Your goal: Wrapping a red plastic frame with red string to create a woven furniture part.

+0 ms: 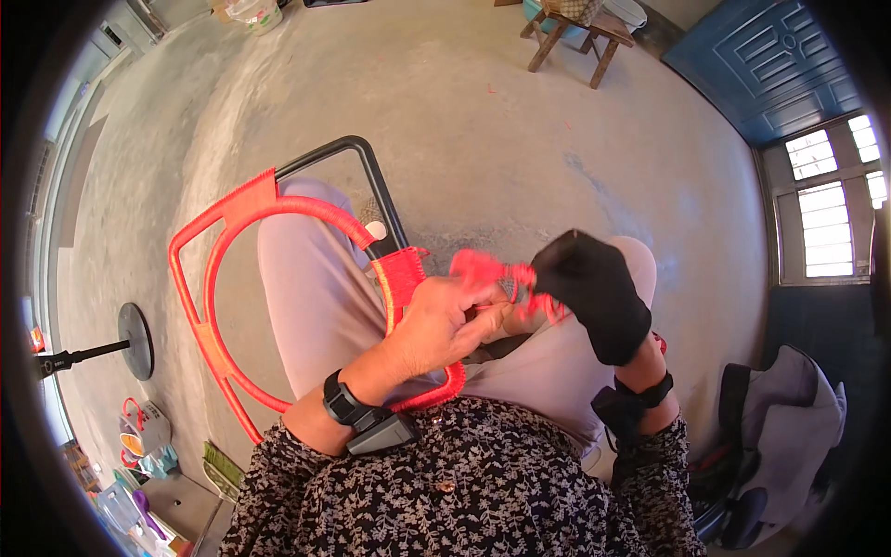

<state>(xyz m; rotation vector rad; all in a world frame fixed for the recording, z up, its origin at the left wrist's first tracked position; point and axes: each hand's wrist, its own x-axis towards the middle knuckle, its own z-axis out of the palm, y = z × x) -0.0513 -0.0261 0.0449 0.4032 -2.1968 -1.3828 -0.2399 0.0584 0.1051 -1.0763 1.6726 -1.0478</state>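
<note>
Across my lap lies a black metal frame [383, 190], with a round hoop [215, 265] and much of its length wound tightly in red-orange cord. My left hand [445, 320], bare, is closed in a pinch beside the wrapped joint [399, 277] of the frame. Between my hands is a bundle of loose red cord [483, 269], smeared by motion, with something grey showing in it. A black glove covers my right hand [589, 290], which is closed at the cord's right side. Its fingertips are partly hidden, and the exact path of the cord is blurred.
A round black base on a pole [137, 341] stands at left. A small wooden stool [580, 37] bears a basket at the far side. At right are a blue door [770, 65] and a grey padded seat [784, 436]. Bags and a broom [223, 469] lie lower left.
</note>
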